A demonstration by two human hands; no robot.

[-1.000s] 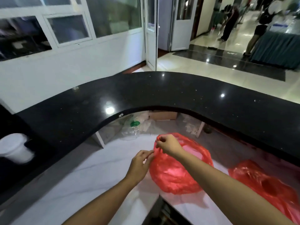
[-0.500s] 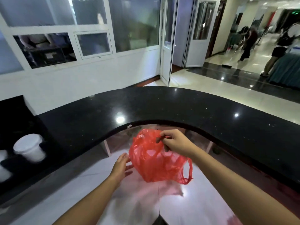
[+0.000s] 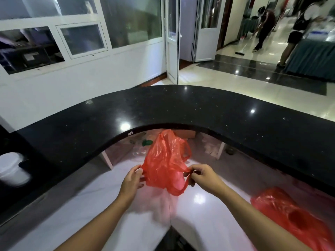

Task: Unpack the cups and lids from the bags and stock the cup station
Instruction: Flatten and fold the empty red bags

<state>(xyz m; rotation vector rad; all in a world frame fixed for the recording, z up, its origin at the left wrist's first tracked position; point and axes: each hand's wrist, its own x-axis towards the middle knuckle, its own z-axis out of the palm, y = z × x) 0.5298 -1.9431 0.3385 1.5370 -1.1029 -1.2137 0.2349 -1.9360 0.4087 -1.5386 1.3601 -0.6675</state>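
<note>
A thin red plastic bag [image 3: 164, 163] hangs in the air above the white marble worktop [image 3: 94, 212], stretched between both hands. My left hand [image 3: 131, 180] pinches its left edge. My right hand [image 3: 203, 175] grips a twisted handle on its right side. What is inside the bag is hidden by the crumpled plastic. A second red bag [image 3: 291, 218], bulging, lies on the worktop at the right. A white cup [image 3: 12, 171] stands upside down at the far left.
A curved black stone counter [image 3: 181, 109] arches over the far side of the worktop. Under it lie clear plastic wrappings and a cardboard box [image 3: 184, 133]. Two people [image 3: 264, 26] stand far off in the hall at the upper right.
The red bag was lifted off the worktop by my right hand, then turned. My left hand, which was loose beside it, now holds its left edge, and both hands pull it apart.
</note>
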